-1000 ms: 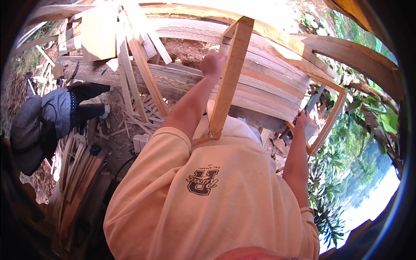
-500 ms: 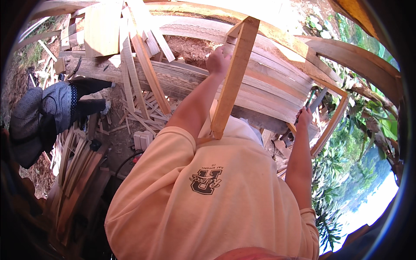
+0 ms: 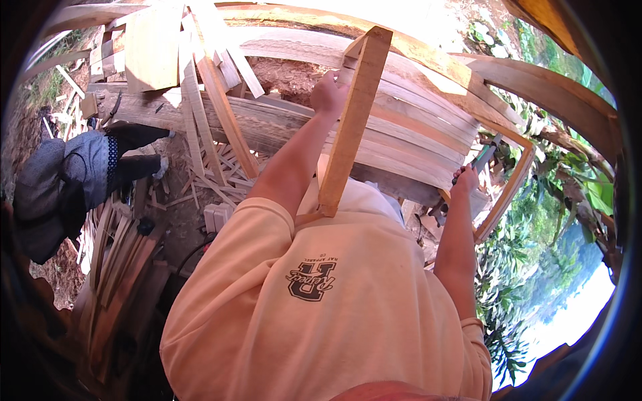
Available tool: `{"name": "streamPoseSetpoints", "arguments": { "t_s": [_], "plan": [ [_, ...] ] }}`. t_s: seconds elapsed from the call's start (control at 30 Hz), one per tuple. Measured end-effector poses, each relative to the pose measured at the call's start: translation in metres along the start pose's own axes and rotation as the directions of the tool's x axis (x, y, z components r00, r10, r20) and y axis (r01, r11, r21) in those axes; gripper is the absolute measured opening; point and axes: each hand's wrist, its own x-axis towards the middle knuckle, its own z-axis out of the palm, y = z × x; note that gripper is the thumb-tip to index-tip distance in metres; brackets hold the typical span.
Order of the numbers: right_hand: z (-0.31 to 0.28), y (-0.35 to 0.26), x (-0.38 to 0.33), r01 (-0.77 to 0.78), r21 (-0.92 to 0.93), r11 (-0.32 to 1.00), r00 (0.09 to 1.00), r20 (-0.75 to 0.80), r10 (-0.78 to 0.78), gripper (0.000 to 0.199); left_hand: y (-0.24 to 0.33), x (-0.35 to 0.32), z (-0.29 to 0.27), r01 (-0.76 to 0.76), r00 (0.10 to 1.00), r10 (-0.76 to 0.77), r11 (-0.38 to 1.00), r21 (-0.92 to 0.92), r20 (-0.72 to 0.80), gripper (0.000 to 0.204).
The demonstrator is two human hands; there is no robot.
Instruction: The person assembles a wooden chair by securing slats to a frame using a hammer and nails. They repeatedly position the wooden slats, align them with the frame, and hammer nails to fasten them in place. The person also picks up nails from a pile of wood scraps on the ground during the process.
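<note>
My left hand (image 3: 330, 93) is closed on a wooden frame, its fingers partly hidden behind the frame's upright bar. That squared wooden bar (image 3: 354, 123) slants up from near my waist and joins a shorter piece at its top. Out to the right, my right hand (image 3: 466, 179) is wrapped round a hand tool (image 3: 486, 156) with green on it and a flat grey blade-like part pointing away from me. Its exact kind I cannot make out. Just beyond this hand is an angled wooden frame (image 3: 511, 190). Pale planks (image 3: 414, 144) lie side by side between my hands.
A thick timber (image 3: 267, 123) runs across behind my left arm, with boards (image 3: 217, 93) leaning over it. Offcuts (image 3: 221, 174) litter the ground. At the left is a person in dark trousers (image 3: 134, 164), near stacked wood strips (image 3: 124, 260). Plants (image 3: 535, 254) grow at the right.
The upright bar and my left hand have shifted slightly left in view. My right hand has turned, and the tool in it now shows more green and points farther out.
</note>
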Motion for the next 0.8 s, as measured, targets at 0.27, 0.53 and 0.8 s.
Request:
{"name": "streamPoseSetpoints", "arguments": {
  "t_s": [0.27,0.53,0.8],
  "plan": [
    [0.003,-0.024,0.022,-0.068,-0.041,0.997,0.994,0.081,0.071,0.012,0.021,0.012,-0.027,-0.121,0.976,0.096,0.986,0.118,0.195,0.065],
    [0.014,-0.018,0.028,-0.124,0.076,0.989,0.992,-0.019,0.126,0.010,0.030,0.015,-0.032,-0.168,0.944,0.076,0.949,0.267,0.322,0.067],
    [0.014,-0.010,0.019,-0.079,0.083,0.993,0.997,-0.013,0.080,0.013,0.033,0.014,-0.037,-0.202,0.940,0.101,0.934,0.296,0.325,0.059]
  ]
}}
